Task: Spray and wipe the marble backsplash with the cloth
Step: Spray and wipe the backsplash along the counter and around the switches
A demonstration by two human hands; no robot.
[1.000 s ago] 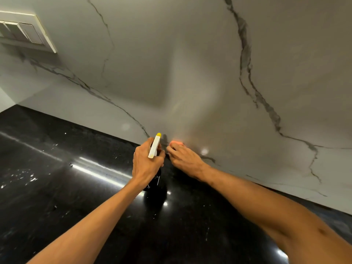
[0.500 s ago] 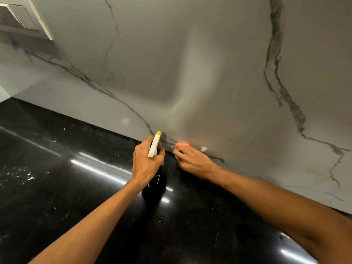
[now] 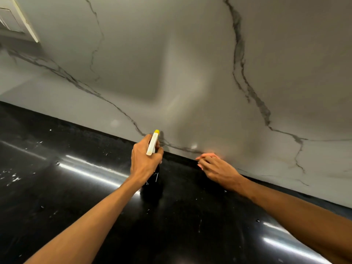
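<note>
The white marble backsplash [image 3: 190, 63] with dark grey veins fills the upper view. My left hand [image 3: 145, 161] grips a dark spray bottle [image 3: 152, 185] with a white trigger head and yellow nozzle tip, standing on the black countertop close to the wall. My right hand [image 3: 219, 168] presses a small pink cloth [image 3: 210, 155] against the bottom edge of the backsplash, where it meets the counter. Most of the cloth is hidden under my fingers.
The glossy black countertop [image 3: 76, 187] carries water droplets and white specks at the left. A white switch plate [image 3: 13, 21] is mounted on the wall at the upper left.
My right hand with the cloth has slid to the right along the base of the backsplash, away from the bottle. The left hand and bottle have stayed in place.
</note>
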